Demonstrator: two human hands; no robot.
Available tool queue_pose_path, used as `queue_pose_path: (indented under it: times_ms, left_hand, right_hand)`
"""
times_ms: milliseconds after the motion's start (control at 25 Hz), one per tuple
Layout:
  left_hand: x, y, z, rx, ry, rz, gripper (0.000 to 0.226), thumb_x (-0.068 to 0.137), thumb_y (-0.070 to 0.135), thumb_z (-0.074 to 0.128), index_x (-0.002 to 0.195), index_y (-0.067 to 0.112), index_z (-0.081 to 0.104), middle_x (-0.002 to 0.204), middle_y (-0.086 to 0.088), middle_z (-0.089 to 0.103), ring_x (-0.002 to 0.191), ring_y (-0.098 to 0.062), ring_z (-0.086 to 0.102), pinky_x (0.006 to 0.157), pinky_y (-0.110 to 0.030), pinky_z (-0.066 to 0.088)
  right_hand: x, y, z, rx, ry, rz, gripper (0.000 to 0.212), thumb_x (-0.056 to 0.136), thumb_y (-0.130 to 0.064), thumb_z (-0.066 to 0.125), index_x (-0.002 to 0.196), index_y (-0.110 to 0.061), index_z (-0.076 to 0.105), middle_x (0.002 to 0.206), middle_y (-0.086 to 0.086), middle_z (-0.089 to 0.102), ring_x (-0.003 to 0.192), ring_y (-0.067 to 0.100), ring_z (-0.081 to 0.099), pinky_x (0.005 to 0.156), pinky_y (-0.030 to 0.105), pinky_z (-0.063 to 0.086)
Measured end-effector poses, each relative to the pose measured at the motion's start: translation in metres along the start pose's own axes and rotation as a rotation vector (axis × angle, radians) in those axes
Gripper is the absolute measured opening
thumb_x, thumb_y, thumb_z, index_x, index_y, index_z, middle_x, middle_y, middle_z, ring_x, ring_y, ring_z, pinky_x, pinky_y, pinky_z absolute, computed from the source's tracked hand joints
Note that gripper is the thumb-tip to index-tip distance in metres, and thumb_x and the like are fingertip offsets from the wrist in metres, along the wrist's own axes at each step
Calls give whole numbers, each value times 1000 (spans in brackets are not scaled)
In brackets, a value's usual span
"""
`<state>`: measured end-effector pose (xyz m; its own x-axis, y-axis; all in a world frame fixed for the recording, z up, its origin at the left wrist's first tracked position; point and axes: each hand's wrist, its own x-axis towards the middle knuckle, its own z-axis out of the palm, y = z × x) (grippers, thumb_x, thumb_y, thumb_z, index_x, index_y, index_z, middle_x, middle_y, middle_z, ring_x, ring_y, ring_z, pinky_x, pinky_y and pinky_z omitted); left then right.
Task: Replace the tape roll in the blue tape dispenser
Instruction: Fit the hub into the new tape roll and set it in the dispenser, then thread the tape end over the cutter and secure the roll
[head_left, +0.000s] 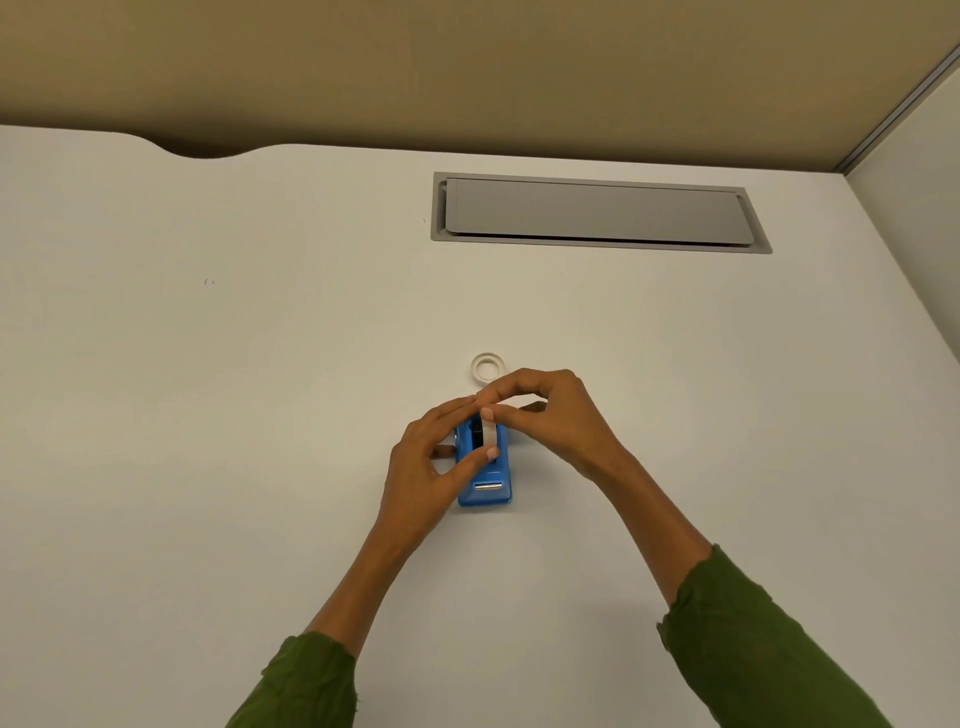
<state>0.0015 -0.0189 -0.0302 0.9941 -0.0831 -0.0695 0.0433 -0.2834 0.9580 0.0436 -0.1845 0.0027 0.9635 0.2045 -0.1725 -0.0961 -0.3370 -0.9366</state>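
Seating white roll (488, 434) in blue dispenser (485, 486) w/ both hands (434, 457) (550, 410) pinching it; second roll (488, 366) lies behind on table (260, 364), tape not yet threaded to cutter.

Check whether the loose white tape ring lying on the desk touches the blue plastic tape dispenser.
Apart. In the head view, the loose white tape ring lies flat beyond the blue plastic tape dispenser, with the right hand and bare desk between.

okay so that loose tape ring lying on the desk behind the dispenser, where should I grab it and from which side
Take the tape ring from above: one fingertip inside its open centre, the thumb on the outer rim. It lies flat on the desk, so its faces offer no pinch. Come in from the far side; both hands crowd the blue dispenser nearer you.
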Motion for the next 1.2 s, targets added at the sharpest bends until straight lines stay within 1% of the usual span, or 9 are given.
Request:
queue_pose_path:
  times_ms: [160,480,640,720,800,960,1040,1120,1200]
  left_hand:
    - [-1,-2,2,12,7,-26,53,77,23,71,126,21,52,127,1,57,111,-17,56,85,-28,54]
    - [0,-2,-1,8,-15,-4,51,76,21,73,120,32,50,118,20,54,107,-13,57,79,-14,53]
    - [-1,-5,-1,37,-29,-8,56,75,22,74,126,24,50,126,8,55,110,-15,56,81,-15,52]
    - [-1,-4,-2,30,-20,-7,55,75,23,73,123,33,48,121,19,52,107,-15,57,78,-8,50]
    - [-1,-3,-2,18,-20,-7,54,76,22,73,119,39,46,116,26,50,105,-15,58,76,-8,50]
    - [-1,-3,1,-5,-6,-17,53,76,21,71,124,27,48,123,8,54,109,-18,57,82,-20,51]
    - [-2,-2,1,-7,-5,-16,54,77,18,71,126,20,49,127,1,55,111,-19,57,85,-25,52]
    - [-2,0,0,-16,-8,-22,59,77,16,70,131,16,46,131,0,54,113,-16,55,87,-28,53]
    - [-1,2,-1,-25,-5,-33,61,78,16,70,133,16,44,131,2,53,112,-11,54,85,-22,53]
  right_hand:
    - [-9,12,2,-21,-19,-31,17,76,-13,75,91,-18,71,100,-8,68,102,9,62,83,26,53]
    - [2,15,11,81,59,30,9,80,-17,72,88,-12,72,97,3,70,97,15,64,82,30,52]
    - [7,18,16,73,116,105,13,81,-24,71,87,-13,71,93,-3,69,93,10,63,84,30,49]
    - [5,20,16,104,108,92,13,82,-25,70,89,-14,72,91,-5,69,92,10,64,84,32,52]
    - [0,22,12,120,36,60,14,83,-25,69,95,-19,71,96,-8,70,96,9,64,85,28,54]
    - [-10,26,8,66,-103,12,35,80,-14,71,113,-18,62,116,-5,62,109,10,58,83,20,53]
    - [-10,26,11,45,-79,-8,38,79,-11,72,114,-16,61,117,-3,57,108,9,56,79,16,53]
    - [-9,24,15,33,-19,-2,35,77,-9,73,110,-16,64,111,-5,53,104,8,54,76,20,53]
    - [-6,23,18,35,34,36,31,76,-9,72,106,-16,67,104,-9,51,103,9,54,75,22,53]
